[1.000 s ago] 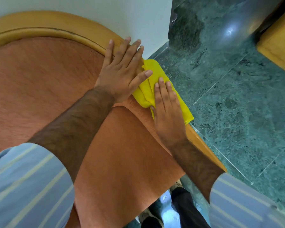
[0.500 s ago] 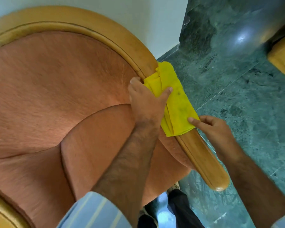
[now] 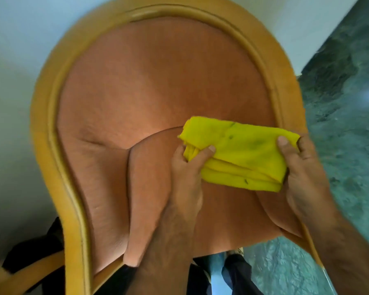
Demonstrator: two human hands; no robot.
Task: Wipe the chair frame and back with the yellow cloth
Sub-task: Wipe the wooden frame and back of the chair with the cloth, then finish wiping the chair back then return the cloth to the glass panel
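Both hands, left hand [image 3: 188, 165] and right hand [image 3: 303, 167], are pinching opposite ends of the soft, light folded yellow cloth [image 3: 241, 154], likely floppy, over the orange upholstered chair back [image 3: 158, 86].

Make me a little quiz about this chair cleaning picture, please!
1. True or false: both hands hold the yellow cloth.
2. What colour are the marks on the cloth? A green, B dark, C white.
3. Fill in: the chair's wooden frame curves around the orange ____.

Key: 1 true: left hand and right hand grip its ends. 2 B. 3 upholstery.
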